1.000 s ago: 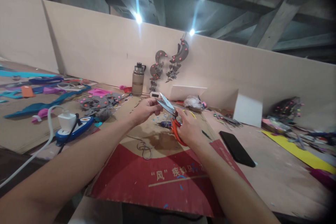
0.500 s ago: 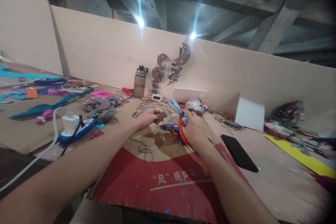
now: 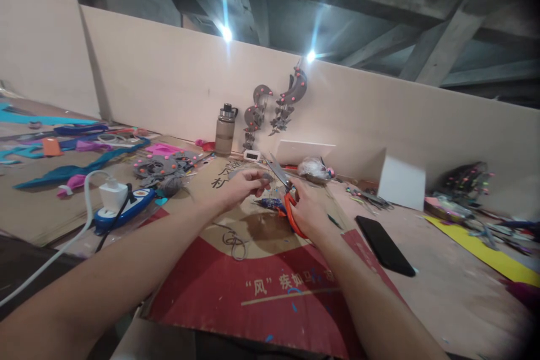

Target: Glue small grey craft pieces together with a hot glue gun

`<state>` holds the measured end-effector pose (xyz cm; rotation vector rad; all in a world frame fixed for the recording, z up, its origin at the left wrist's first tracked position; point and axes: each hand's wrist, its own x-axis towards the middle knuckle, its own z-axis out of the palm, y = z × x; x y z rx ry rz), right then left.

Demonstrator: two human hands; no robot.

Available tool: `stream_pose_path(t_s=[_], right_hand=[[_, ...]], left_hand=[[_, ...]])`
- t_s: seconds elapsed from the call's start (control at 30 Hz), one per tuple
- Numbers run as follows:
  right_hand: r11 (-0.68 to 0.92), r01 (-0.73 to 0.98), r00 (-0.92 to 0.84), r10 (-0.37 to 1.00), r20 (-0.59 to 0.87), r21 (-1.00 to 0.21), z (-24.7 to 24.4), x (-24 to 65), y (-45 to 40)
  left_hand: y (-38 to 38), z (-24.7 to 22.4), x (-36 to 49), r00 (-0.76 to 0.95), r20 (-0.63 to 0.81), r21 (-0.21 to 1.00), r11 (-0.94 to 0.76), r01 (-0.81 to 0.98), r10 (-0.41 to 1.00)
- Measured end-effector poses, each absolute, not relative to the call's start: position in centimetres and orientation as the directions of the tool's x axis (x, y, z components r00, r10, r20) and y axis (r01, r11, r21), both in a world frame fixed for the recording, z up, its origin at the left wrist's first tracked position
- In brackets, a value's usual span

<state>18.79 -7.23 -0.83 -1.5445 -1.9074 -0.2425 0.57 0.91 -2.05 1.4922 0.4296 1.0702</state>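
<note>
My right hand [image 3: 311,209] grips scissors [image 3: 290,215] by their orange handles, the blades pointing up and away and nearly together. Facing it, my left hand [image 3: 242,190] has its fingertips pinched on a small grey piece [image 3: 265,178], partly hidden by the fingers. The blade tips are a little beyond and right of that piece. Beneath and between my hands lies a blue glue gun [image 3: 270,203] on the red and tan cardboard [image 3: 202,287]. Closer to me, a loose grey cord [image 3: 235,246] is coiled on the cardboard.
Left are a power strip [image 3: 125,211] with a white charger and grey dotted cutouts [image 3: 162,167]. A bottle [image 3: 225,130] and small white digital display [image 3: 252,156] stand at the back panel, where grey crescents [image 3: 295,89] hang. Right lie a phone [image 3: 385,244] and yellow sheet [image 3: 485,250].
The scissor blades have come closer together, and my right hand has shifted slightly left. My left hand has moved a little to the right, still pinching the grey piece.
</note>
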Motion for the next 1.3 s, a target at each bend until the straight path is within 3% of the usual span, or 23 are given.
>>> stream_pose_path(t_s=[0.17,0.33,0.8,1.3], right_hand=[[0.317,0.928,-0.150,0.798,0.583,-0.195,-0.8,18.4,-7.6],[0.303,0.944,-0.172,0.788,0.591,-0.129,-0.7,18.4,-7.7],[0.273,0.959,-0.176,0.793,0.584,-0.081,-0.5,18.4,-7.8],[0.198,0.980,-0.167,0.810,0.562,0.006,-0.8,18.5,-7.5]], left_hand=[[0.6,-0.7,-0.1,0.484,0.453,0.867,-0.243,-0.435,0.749],[0.6,-0.1,-0.4,0.460,0.448,0.867,-0.246,-0.434,0.766],[1.1,-0.5,-0.5,0.499,0.496,0.867,-0.433,-0.246,0.710],[0.6,-0.1,-0.9,0.446,0.485,0.867,-0.480,-0.133,0.752]])
